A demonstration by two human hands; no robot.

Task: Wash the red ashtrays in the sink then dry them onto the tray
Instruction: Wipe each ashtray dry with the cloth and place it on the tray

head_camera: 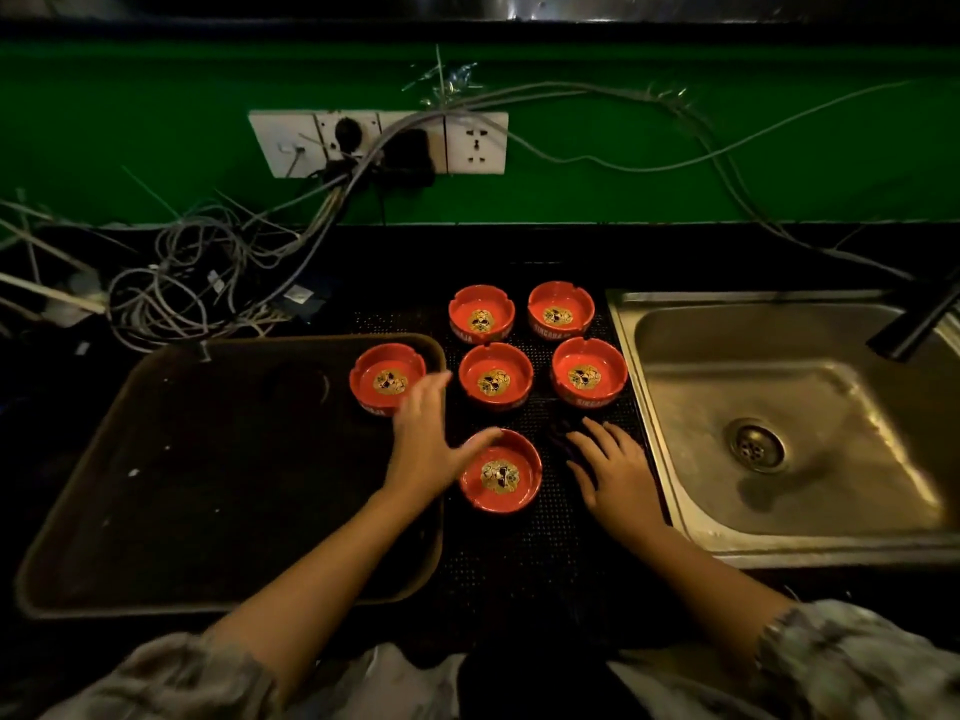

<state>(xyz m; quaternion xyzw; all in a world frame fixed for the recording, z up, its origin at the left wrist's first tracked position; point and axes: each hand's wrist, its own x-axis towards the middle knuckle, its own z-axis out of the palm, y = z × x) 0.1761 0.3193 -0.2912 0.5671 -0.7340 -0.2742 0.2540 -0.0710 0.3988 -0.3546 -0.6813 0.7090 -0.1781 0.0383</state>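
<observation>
Several red ashtrays with a skull print stand between the tray and the sink. One ashtray [382,377] sits in the far right corner of the dark tray [156,459]. The others stand on a black dotted mat [524,553], the nearest ashtray [506,483] close to me. My left hand [428,444] hovers open, fingers spread, between the tray's ashtray and the nearest one. My right hand [615,472] rests open and flat on the mat, right of the nearest ashtray. The steel sink [831,532] lies at the right and holds nothing.
A dark tap spout [919,324] reaches over the sink's far right corner. Tangled grey cables [197,283] lie behind the tray and run up to a wall socket strip [379,142] on the green wall.
</observation>
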